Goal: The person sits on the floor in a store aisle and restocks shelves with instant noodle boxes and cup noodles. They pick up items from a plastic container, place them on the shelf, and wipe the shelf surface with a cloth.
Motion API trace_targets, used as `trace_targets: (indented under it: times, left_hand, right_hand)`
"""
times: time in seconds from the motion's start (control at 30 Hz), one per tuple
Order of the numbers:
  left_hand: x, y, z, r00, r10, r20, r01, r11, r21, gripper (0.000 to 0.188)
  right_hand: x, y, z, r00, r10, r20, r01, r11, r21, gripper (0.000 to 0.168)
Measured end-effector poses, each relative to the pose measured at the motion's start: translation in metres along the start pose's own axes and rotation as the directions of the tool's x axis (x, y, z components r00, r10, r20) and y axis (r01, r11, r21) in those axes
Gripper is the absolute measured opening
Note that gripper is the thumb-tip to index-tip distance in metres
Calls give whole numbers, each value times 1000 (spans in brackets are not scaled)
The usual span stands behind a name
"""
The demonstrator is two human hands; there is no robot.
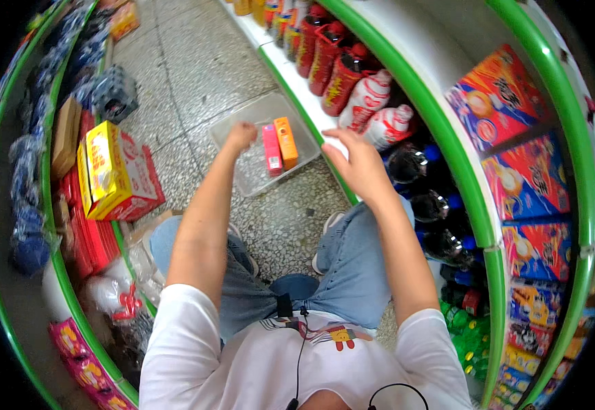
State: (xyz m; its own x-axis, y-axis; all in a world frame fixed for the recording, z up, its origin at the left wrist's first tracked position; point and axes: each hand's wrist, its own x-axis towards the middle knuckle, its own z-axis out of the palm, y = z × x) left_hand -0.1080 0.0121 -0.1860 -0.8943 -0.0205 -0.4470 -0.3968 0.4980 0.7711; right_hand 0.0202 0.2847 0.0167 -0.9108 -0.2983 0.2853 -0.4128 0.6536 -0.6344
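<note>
On the speckled floor between the shelves sits a translucent plastic bin (249,184). Inside it a slim pink carton (272,148) lies alongside an orange carton (286,142). My left hand (243,136) is over the bin's left part, just left of the pink carton, its fingers curled; whether they hold anything is hidden. My right hand (355,161) hovers by the right shelf's front edge, beyond the bin's right corner. Its thumb and fingers are apart, and nothing shows between them. White-and-red wrapped bottles (387,125) stand on the shelf close to its fingers.
Red-labelled bottles (331,77) and dark cola bottles (433,205) line the low right shelf. Above them, red-and-blue packs (526,171) sit behind a green rail (446,138). To the left, a yellow-and-red carton (115,177) and a shrink-wrapped pack (114,95) jut into the aisle.
</note>
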Motion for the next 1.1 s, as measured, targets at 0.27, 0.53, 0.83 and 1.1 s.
trace_targets:
  times: [0.27,0.53,0.83,1.1]
  left_hand:
    - [-7,-97,88,954,-131,-269,175,974,146,68]
    - [22,-7,137,922,-294,-252,349,914,207,103]
    - [42,-6,148,856,-428,-291,505,813,290,111]
    - [51,-51,124,943,-162,-289,220,959,181,110]
  right_hand:
    - [49,42,60,965,198,172,-198,980,-16,31]
    - [57,50,40,970,207,125,-210,978,11,32]
    - [59,52,43,956,212,202,-223,974,34,33]
    - [55,59,48,975,182,125,-183,983,-2,30]
